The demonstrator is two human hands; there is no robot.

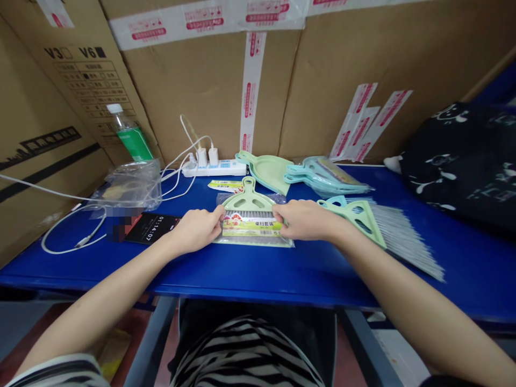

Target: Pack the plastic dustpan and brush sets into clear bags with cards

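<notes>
A light green hand brush (247, 201) with grey bristles lies in a clear plastic bag (255, 243) at the middle of the table. Its colourful paper label (245, 228) shows through the front. My left hand (200, 230) is closed on the left side of the bag, fingers pinched together. At the opposite side my right hand (303, 220) is likewise closed on the bag, beside the label. Just right of my right hand rest a loose green brush (360, 217) and fanned grey bristles (407, 236), partly hidden by my forearm.
Behind the bag lie a green dustpan (271, 171) and bagged blue dustpans (318, 177). A white power strip (221, 168) with cables, a bottle (131, 134), a crumpled plastic bag (133, 185) and a phone (151, 227) are on the left. Dark patterned fabric (463, 166) sits right.
</notes>
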